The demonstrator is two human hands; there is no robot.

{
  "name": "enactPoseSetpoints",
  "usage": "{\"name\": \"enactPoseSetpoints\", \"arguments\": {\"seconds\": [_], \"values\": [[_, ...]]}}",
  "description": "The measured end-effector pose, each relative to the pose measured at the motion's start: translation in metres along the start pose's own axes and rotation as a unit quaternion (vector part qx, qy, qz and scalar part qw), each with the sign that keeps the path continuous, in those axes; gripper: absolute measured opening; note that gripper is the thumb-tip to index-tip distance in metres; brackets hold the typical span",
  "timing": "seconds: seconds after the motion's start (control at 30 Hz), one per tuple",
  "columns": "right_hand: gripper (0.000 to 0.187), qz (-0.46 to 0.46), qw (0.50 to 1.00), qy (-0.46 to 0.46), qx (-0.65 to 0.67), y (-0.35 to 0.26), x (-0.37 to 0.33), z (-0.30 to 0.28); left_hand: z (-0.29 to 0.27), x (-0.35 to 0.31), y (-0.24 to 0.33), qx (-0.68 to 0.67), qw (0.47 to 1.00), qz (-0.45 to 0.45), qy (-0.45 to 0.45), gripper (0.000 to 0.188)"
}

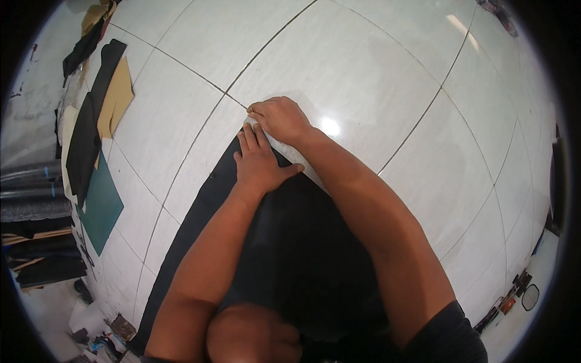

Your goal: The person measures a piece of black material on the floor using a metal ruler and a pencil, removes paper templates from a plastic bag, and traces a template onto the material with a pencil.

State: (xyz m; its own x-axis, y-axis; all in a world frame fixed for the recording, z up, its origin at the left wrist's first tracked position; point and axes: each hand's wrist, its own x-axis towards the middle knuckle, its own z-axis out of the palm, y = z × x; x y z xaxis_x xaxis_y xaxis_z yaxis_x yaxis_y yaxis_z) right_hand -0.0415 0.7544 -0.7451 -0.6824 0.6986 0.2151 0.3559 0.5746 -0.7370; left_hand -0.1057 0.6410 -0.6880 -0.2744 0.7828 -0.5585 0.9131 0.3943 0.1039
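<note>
Left grip (258,164) splayed, right grip (282,118) curled, closure unclear; black sheet (315,248) pointing away, pale strip (290,154) lengthwise toward near right

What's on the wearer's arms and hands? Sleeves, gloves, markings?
Left hand and right hand bare: no gloves, rings or watch visible. Forearms uncovered. Dark, plain sleeve ends on the right arm; the left sleeve can't be made out clearly.

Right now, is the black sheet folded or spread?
Mostly spread: the black sheet lies broad across the tiles, beneath the left hand. Whether the pale strip is its folded edge, I cannot tell.
</note>
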Motion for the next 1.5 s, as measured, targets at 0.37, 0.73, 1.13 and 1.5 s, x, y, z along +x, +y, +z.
{"name": "enactPoseSetpoints", "arguments": {"seconds": [0.37, 0.73, 1.13, 1.5], "values": [[0.013, -0.079, 0.985, -0.153, -0.024, 0.015, -0.194, -0.111, 0.000, 0.003, -0.001, -0.001, 1.000, -0.001, 0.007, 0.144], [0.020, 0.224, 0.962, -0.139, -0.068, -0.041, -0.490, -0.234, 0.026, 0.020, -0.021, 0.031, 0.997, 0.040, 0.060, 0.139], [0.019, 0.582, 0.786, 0.034, -0.205, -0.105, -0.762, -0.292, 0.037, 0.048, -0.030, 0.068, 0.996, 0.049, 0.032, 0.134], [0.042, 0.524, 0.801, 0.154, -0.247, -0.121, -0.726, -0.179, 0.021, 0.065, -0.042, 0.114, 0.991, 0.068, -0.012, 0.136]]}}
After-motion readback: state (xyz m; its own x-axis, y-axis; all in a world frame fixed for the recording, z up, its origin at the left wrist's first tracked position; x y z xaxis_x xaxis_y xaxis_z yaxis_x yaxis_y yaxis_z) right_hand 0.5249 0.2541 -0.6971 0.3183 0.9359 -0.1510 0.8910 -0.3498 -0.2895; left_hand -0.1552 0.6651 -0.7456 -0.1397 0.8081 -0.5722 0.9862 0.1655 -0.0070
